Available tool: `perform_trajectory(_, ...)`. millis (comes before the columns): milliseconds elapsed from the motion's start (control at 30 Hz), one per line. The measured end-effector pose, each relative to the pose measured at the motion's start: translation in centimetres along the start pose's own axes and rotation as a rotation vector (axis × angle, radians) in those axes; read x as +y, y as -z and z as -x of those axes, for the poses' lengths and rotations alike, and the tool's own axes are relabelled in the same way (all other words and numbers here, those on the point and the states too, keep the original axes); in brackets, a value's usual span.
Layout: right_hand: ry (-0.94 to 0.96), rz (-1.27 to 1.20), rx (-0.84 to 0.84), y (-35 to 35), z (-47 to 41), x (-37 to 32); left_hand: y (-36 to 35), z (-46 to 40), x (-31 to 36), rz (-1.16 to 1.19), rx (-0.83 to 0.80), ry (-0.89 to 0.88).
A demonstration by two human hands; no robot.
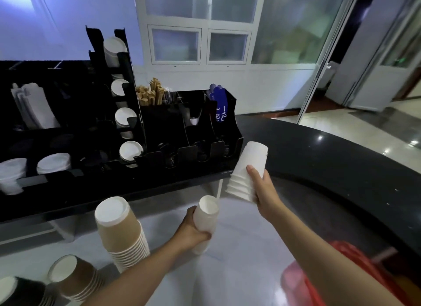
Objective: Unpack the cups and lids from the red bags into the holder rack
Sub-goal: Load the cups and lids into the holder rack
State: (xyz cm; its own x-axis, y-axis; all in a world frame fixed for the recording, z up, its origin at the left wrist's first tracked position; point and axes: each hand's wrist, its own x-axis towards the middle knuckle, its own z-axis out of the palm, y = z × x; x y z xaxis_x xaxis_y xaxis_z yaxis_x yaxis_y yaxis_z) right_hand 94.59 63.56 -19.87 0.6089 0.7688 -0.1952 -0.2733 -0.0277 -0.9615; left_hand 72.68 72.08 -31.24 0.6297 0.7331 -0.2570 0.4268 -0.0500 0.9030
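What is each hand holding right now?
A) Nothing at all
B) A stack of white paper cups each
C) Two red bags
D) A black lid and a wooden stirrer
B: the left hand grips one stack of white paper cups, and the right hand grips another stack.

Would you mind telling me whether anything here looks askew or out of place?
The tall stack of brown paper cups on the pale counter leans to one side. It sits upside down, outside the black holder rack. Nothing looks spilled or damaged.
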Motion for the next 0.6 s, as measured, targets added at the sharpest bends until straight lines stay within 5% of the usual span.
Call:
perform_trajectory(167, 0.012, 0.063, -0.068, -0.2, 0.0, -0.5, -0.1, 0.4, -0.3, -0.097, 0.015, 0.047)
perform_trajectory(433, 0.125, 0.054, -0.269, -5.8, -1.4, -3.1, 3.7, 2.5, 5.9, -0.088, 0.118, -0.159)
perform_trajectory(600, 0.172, -0.031, -0.305, -12.0, -3.0, -7.6, 9.2, 3.6, 11.8, -0.134, 0.371, -0.256)
